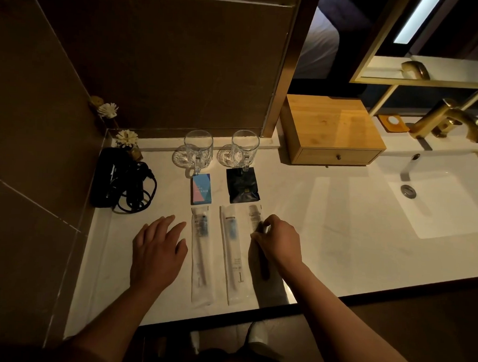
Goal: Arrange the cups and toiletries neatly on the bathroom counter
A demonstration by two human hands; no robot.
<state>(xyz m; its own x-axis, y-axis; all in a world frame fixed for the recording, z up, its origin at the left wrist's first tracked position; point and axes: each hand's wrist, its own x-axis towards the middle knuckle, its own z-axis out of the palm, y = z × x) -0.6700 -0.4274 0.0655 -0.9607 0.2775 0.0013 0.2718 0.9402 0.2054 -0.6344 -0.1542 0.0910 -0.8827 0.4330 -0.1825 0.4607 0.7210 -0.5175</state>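
At the counter's [327, 213] front edge: my right hand [279, 242] pinches the wrapped comb [256, 217], just right of two toothbrush packets [201, 248]. Left hand [156, 248] spread flat. Best square the comb parallel, ends level.

The location is a hotel bathroom. A white marble-look counter [341, 214] carries an integrated rectangular white basin [447, 202] at its right end, served by a brass-coloured faucet [451, 122]. A gold-framed mirror [433, 52] hangs above it. Guest amenities confirm the hotel setting: two clear glass mugs [198, 148] near the counter's back edge, sealed white toothbrush packets [203, 251] toward the front edge, and a black hair dryer with coiled cord [116, 180] at the left edge. A bed shows through the opening behind the counter.
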